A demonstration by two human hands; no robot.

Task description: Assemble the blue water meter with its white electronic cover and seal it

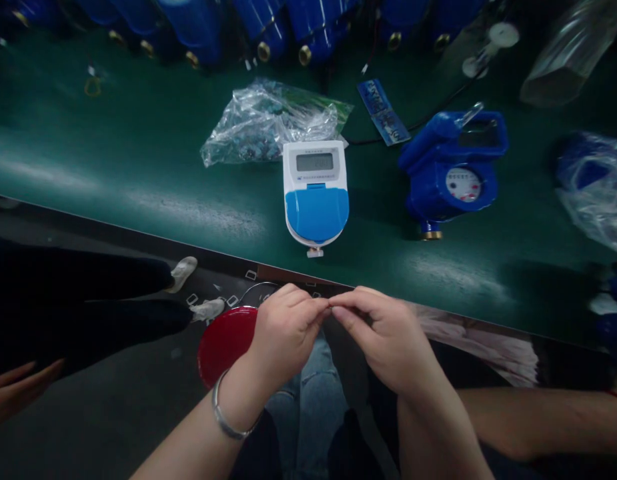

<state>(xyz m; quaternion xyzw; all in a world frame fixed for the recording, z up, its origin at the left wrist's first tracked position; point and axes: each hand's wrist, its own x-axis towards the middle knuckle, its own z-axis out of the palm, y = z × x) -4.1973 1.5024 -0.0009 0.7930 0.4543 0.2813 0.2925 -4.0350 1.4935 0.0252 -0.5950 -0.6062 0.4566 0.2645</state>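
My left hand (pixel 284 333) and my right hand (pixel 388 340) meet below the edge of the green table (pixel 138 173), over my lap. Both have fingers curled, and their fingertips pinch together at one spot on something too small to make out. A silver bangle sits on my left wrist. Straight ahead on the table lies a white and blue meter cover with a small display (pixel 315 193). To its right rests a blue water meter body (pixel 451 173) with a round dial and a brass fitting.
A clear bag of small parts (pixel 268 123) lies behind the cover, a blue card (pixel 383 112) beside it. Blue meter bodies (pixel 268 27) line the far edge. Another plastic bag (pixel 595 187) sits far right. A red stool (pixel 223 343) and another person's legs (pixel 88 300) are at left.
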